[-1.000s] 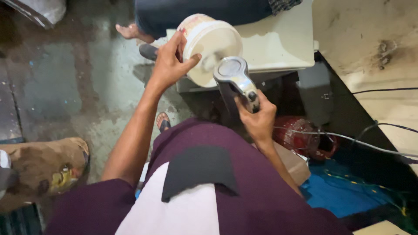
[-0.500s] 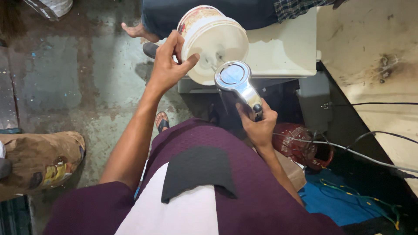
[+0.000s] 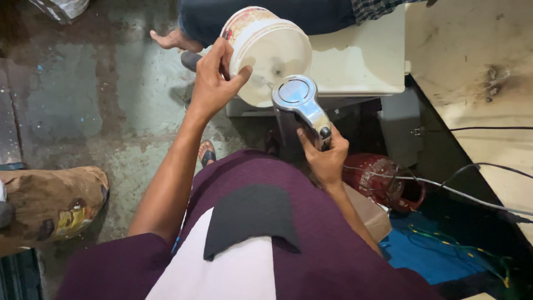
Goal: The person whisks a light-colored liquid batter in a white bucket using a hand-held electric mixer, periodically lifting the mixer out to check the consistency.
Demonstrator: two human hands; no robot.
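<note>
Above wet concrete floor (image 3: 83, 105): left hand (image 3: 214, 83) closed around rim of white plastic bucket (image 3: 269, 53), tilted, mouth toward camera. Right hand (image 3: 325, 158) wrapped tight on handle of chrome hair dryer (image 3: 300, 105), nozzle at bucket mouth. Cream bench (image 3: 361, 55) behind; red cylinder (image 3: 380, 178) near right wrist.

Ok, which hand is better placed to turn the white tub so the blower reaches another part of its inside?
Left, probably. The left hand grips the white tub at its rim, while the right hand holds the silver blower aimed into it.
</note>
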